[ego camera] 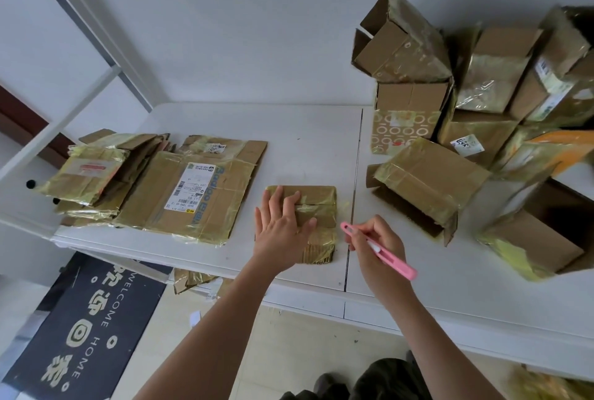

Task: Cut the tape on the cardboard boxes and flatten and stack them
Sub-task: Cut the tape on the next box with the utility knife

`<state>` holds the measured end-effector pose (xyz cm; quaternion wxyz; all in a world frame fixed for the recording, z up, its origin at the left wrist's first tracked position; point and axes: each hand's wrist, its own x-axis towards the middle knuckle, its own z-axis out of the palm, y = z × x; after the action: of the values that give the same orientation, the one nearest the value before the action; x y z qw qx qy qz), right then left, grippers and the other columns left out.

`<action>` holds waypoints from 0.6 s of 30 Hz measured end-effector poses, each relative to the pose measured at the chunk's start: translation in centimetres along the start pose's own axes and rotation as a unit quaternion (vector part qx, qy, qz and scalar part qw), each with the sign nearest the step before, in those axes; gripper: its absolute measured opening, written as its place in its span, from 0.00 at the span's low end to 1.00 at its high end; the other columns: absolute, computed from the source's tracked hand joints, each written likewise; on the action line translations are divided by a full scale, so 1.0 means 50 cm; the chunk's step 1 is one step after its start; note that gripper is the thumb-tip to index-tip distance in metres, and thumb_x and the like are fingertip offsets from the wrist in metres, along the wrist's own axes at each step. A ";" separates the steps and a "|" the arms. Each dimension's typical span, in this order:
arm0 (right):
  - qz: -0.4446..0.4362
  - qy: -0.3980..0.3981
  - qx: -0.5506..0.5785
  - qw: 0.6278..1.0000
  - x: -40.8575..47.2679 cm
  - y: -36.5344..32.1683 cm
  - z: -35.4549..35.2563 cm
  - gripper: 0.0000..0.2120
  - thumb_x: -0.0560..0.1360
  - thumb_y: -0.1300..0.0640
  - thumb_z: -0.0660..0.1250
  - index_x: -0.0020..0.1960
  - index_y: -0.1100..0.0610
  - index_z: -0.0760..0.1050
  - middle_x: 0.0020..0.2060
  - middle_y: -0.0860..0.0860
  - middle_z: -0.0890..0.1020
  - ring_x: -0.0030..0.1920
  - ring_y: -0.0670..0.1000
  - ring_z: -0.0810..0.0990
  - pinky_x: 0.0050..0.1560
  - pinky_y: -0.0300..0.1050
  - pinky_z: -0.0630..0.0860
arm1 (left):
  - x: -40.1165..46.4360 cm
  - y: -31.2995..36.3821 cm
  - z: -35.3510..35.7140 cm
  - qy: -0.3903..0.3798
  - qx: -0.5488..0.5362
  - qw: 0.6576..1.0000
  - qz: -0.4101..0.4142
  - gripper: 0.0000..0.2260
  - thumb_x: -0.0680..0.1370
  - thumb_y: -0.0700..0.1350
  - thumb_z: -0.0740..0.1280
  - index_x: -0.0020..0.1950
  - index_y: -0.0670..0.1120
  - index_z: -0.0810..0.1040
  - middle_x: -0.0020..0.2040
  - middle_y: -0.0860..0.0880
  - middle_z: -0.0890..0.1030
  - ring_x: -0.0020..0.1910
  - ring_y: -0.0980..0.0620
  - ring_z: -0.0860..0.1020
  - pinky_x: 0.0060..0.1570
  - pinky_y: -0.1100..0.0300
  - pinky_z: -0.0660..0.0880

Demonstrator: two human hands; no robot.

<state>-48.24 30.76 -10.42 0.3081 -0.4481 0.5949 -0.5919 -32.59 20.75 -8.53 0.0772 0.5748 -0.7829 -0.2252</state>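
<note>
With our left hand (283, 232) pressing flat-fingered on the small box (316, 206) and our right hand (377, 245) gripping the pink cutter (379, 250), we risk nicking those spread fingers.

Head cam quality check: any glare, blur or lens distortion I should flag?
Head view: strong wide-angle bowing, table edge and shelf frame slant and curve; tape on the box pile throws yellowish glare; pile's right edge smeared; left hand, small box and pink cutter fairly sharp; lighting soft, shadows faint.

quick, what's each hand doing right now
Left hand: open, fingers straight, pressing flat on the small box.
Right hand: closed around the pink cutter.
</note>
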 end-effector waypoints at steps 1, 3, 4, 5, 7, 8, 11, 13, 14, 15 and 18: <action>-0.002 0.000 -0.008 1.000 -0.002 -0.002 -0.001 0.08 0.79 0.64 0.65 0.41 0.62 0.70 0.34 0.61 0.79 0.35 0.66 0.78 0.34 0.64 0.76 | -0.001 0.000 0.001 0.002 -0.001 1.000 -0.001 0.29 0.81 0.59 0.57 0.78 0.51 0.53 0.80 0.49 0.44 0.77 0.50 0.34 0.75 0.48 0.34; -0.008 -0.012 -0.020 1.000 0.002 -0.008 -0.005 0.08 0.78 0.64 0.65 0.41 0.62 0.70 0.33 0.60 0.78 0.35 0.65 0.78 0.33 0.64 0.76 | -0.002 -0.002 0.002 0.006 -0.006 1.000 0.000 0.28 0.81 0.59 0.58 0.78 0.51 0.54 0.80 0.50 0.44 0.77 0.51 0.34 0.74 0.49 0.33; -0.008 -0.026 -0.025 0.999 0.005 -0.011 -0.011 0.09 0.78 0.64 0.65 0.40 0.62 0.70 0.33 0.60 0.78 0.34 0.65 0.78 0.33 0.65 0.76 | -0.002 -0.003 0.002 0.005 -0.009 1.000 0.001 0.28 0.81 0.58 0.58 0.78 0.52 0.54 0.80 0.50 0.44 0.77 0.51 0.34 0.74 0.49 0.33; -0.006 -0.042 -0.030 0.999 0.007 -0.014 -0.017 0.09 0.78 0.64 0.65 0.40 0.63 0.69 0.33 0.61 0.78 0.34 0.65 0.78 0.33 0.65 0.76 | -0.001 -0.004 0.002 0.003 -0.011 1.000 0.003 0.28 0.81 0.58 0.59 0.78 0.52 0.55 0.79 0.50 0.45 0.77 0.51 0.34 0.73 0.49 0.32; 0.002 -0.068 -0.030 0.997 0.009 -0.019 -0.032 0.10 0.78 0.63 0.65 0.40 0.64 0.70 0.34 0.61 0.78 0.35 0.65 0.78 0.34 0.66 0.76 | 0.002 -0.005 0.002 0.001 -0.017 1.000 0.005 0.28 0.81 0.58 0.59 0.77 0.52 0.56 0.79 0.51 0.45 0.77 0.52 0.34 0.72 0.50 0.32; 0.006 -0.068 -0.017 0.998 0.010 -0.021 -0.039 0.10 0.79 0.63 0.65 0.40 0.65 0.70 0.34 0.61 0.78 0.35 0.65 0.77 0.34 0.65 0.77 | 0.003 -0.004 0.000 0.000 -0.022 1.000 0.005 0.27 0.81 0.57 0.60 0.77 0.52 0.56 0.79 0.51 0.46 0.77 0.52 0.35 0.72 0.50 0.32; 0.020 0.000 0.059 0.998 0.035 -0.022 -0.046 0.08 0.79 0.65 0.64 0.43 0.66 0.71 0.36 0.59 0.80 0.38 0.57 0.81 0.37 0.48 0.80 | 0.003 -0.008 -0.005 -0.002 -0.023 1.000 0.017 0.26 0.81 0.57 0.60 0.77 0.53 0.58 0.79 0.50 0.47 0.77 0.52 0.36 0.73 0.49 0.32; 0.028 0.027 0.071 0.997 0.071 -0.024 -0.034 0.07 0.80 0.62 0.63 0.46 0.66 0.71 0.40 0.58 0.81 0.41 0.49 0.81 0.39 0.36 0.77 | -0.002 -0.011 -0.011 -0.009 -0.023 0.999 0.045 0.25 0.81 0.56 0.60 0.77 0.53 0.58 0.79 0.51 0.48 0.78 0.52 0.36 0.72 0.49 0.32; 0.033 0.024 0.064 0.997 0.089 -0.025 -0.023 0.08 0.80 0.60 0.63 0.48 0.66 0.71 0.42 0.58 0.81 0.42 0.48 0.80 0.38 0.34 0.75 | -0.004 -0.012 -0.015 -0.014 -0.024 0.998 0.061 0.25 0.81 0.55 0.60 0.77 0.53 0.59 0.79 0.51 0.49 0.78 0.52 0.36 0.72 0.50 0.31; 0.038 0.015 0.058 0.997 0.106 -0.027 -0.010 0.08 0.81 0.59 0.63 0.49 0.65 0.70 0.44 0.59 0.81 0.41 0.47 0.78 0.38 0.33 0.73 | -0.004 -0.012 -0.020 -0.018 -0.021 0.997 0.075 0.25 0.81 0.54 0.61 0.77 0.54 0.60 0.79 0.51 0.50 0.78 0.52 0.37 0.71 0.50 0.30; 0.044 -0.017 0.050 0.998 0.127 -0.036 0.023 0.07 0.82 0.59 0.61 0.50 0.63 0.69 0.46 0.60 0.81 0.43 0.47 0.79 0.39 0.38 0.74 | 0.000 -0.007 -0.038 -0.010 -0.005 0.998 0.057 0.24 0.80 0.53 0.64 0.75 0.60 0.63 0.79 0.53 0.48 0.77 0.50 0.35 0.72 0.50 0.30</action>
<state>-49.50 24.75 -7.74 0.3662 -0.4158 0.5780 -0.5992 -31.57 20.16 -6.98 0.0845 0.5264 -0.8141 -0.2301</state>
